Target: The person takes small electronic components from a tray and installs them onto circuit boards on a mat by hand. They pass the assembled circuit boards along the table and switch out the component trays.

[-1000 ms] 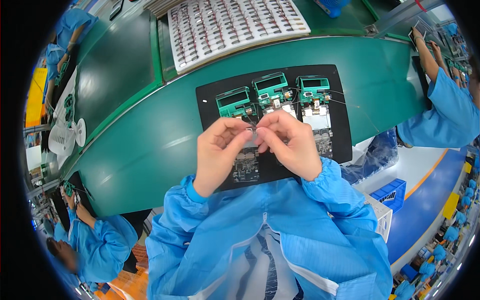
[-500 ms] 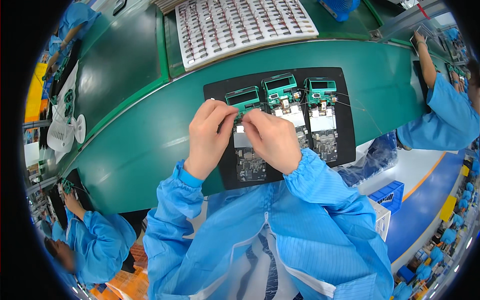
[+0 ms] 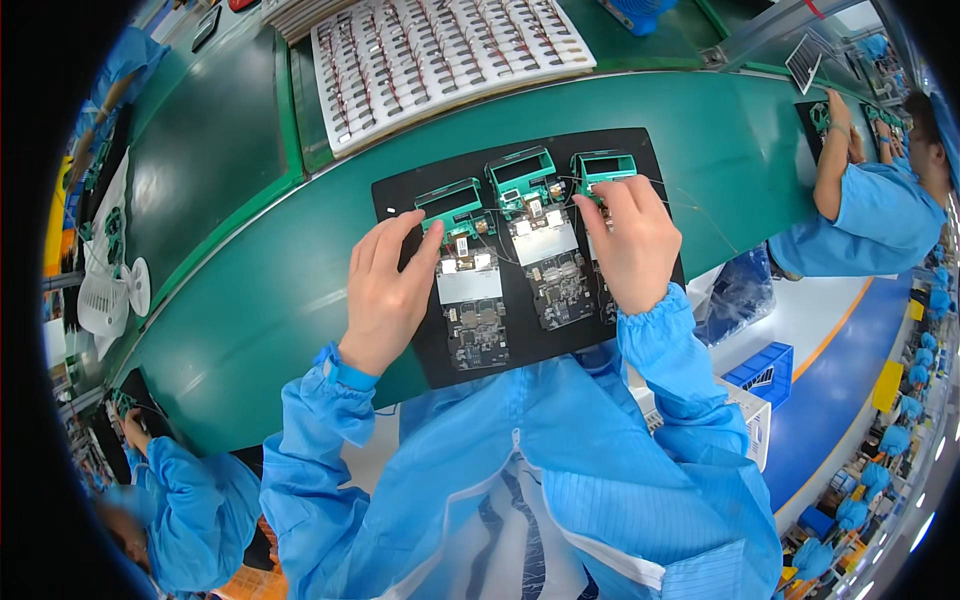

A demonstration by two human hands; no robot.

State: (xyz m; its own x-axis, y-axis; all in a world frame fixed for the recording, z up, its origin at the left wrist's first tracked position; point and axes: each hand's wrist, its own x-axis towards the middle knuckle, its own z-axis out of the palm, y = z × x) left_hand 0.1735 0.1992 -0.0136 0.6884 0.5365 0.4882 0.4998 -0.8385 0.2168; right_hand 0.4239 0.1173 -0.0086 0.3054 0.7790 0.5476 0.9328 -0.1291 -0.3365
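Three circuit boards lie side by side on a black mat [image 3: 405,345], each with a green plastic frame at its far end. My left hand [image 3: 385,285] has its thumb and fingertips at the near left corner of the left green frame [image 3: 452,205], gripping it. My right hand [image 3: 637,245] is over the right green frame [image 3: 604,164], thumb and fingers apart; it hides most of that board. Between the hands lie the middle green frame [image 3: 522,175] and its board [image 3: 562,290]. The left board [image 3: 476,330] shows in full. Thin wires run among the frames.
Beyond the mat, a white tray [image 3: 450,60] holds rows of small parts with red and black wires. The green bench [image 3: 260,300] surrounds the mat. Co-workers in blue sit at the left and right [image 3: 860,215]. A blue crate [image 3: 760,375] stands low at the right.
My hands have moved apart from the left frame, where they were close together. The right hand has gone over to the right frame; the left board is uncovered. The whole view has shifted slightly.
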